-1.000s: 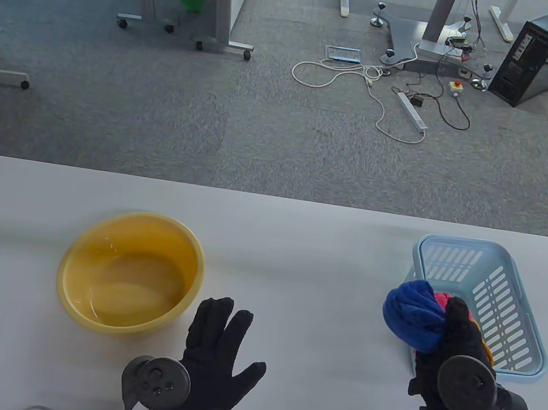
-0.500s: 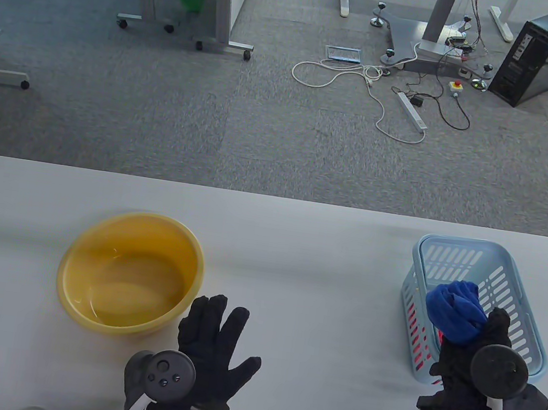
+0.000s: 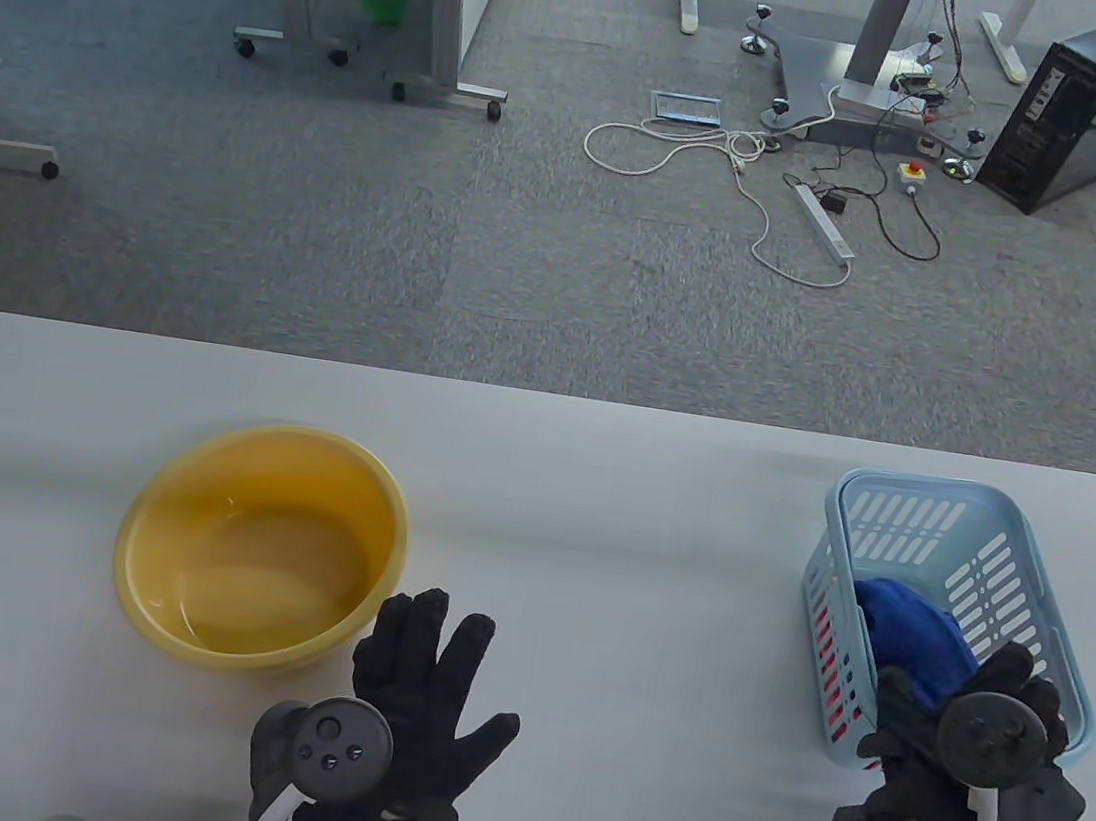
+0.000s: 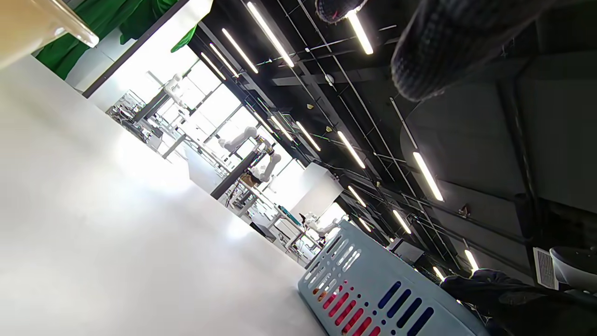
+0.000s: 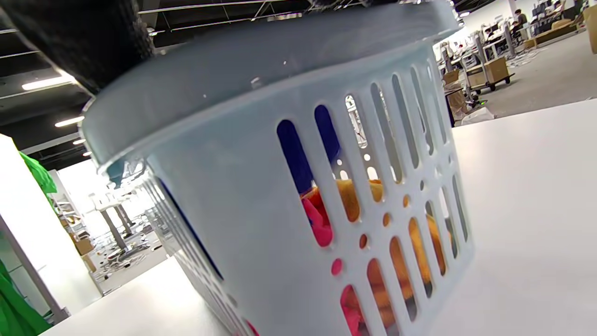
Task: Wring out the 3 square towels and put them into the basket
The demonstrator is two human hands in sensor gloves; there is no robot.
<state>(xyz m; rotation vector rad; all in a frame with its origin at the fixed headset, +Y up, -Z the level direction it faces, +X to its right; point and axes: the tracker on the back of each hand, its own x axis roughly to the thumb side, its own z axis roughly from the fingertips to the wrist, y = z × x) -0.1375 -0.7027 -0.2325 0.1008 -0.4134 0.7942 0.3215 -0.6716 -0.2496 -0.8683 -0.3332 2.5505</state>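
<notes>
The white table (image 3: 597, 498) is filling the lower half of the table view, and it is carrying everything the task concerns. On its left part a yellow basin (image 3: 260, 546) is sitting upright, with a shallow pool of water lying in its bottom. On its right part the pale blue basket (image 3: 1027, 605) is standing with its slotted walls upright.

Inside the basket the blue towel (image 3: 912, 635) is lying bunched on top, just below the rim. In the right wrist view a pink towel (image 5: 319, 219) and an orange towel (image 5: 350, 196) are showing through the slots beneath it, low in the basket.

The right hand (image 3: 958, 747) is reaching over the basket's near rim, and its gloved fingers (image 3: 1013, 669) are lying against the near side of the blue towel. The tracker is covering most of the hand, so whether the fingers are pinching the cloth or only touching it cannot be told.

The left hand (image 3: 428, 707) is hovering over the bare table just beside the near right edge of the basin, well apart from the basket. Its fingers are spreading out straight, with the thumb splayed to the side, and it is gripping nothing.
</notes>
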